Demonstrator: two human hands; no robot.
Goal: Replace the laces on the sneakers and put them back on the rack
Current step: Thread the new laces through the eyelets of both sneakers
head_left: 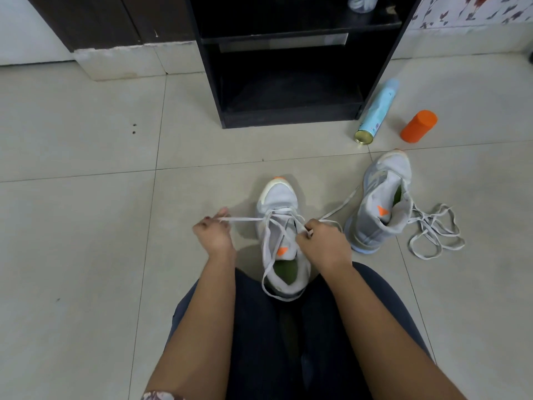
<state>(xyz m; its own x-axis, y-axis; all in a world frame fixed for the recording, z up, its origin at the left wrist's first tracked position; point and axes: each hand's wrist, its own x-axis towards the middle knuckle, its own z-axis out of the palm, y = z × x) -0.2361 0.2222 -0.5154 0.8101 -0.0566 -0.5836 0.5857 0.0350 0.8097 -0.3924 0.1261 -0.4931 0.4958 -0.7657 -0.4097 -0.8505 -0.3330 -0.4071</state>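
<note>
Head camera looks down at a grey tile floor [86, 226]. A black rack [288, 118] stands at the far side, and its low shelves are dark. A clear plastic bottle [362, 2] sits on a high shelf. Just right of the rack, a blue spray can [376, 111] lies on its side. An orange tub [418, 127] lies near it. The can has small marks on it, but they are too blurry to read.

A second sneaker [380, 203] sits on the floor to the right, with its toe pointing away. A loose lace [432, 232] lies in loops right beside it. Each shoe has a small orange patch on its tongue, but I see no words on it.

The person sits with dark trouser legs [259, 327] at the bottom. The near sneaker [281, 223] stands between the knees, toe pointing at the rack. It is pale grey with a green inside. A grey lace [245, 219] crosses through its front holes.

The left hand [215, 232] is off to the left of the shoe. It pinches one end of the lace, which runs tight and straight to the shoe. The right hand [323, 241] sits over the right side of the shoe. Its fingers are curled and pinch the lace near the tongue. Another bit of lace runs from this hand toward the second sneaker, and more lace hangs in a loop round the heel
</note>
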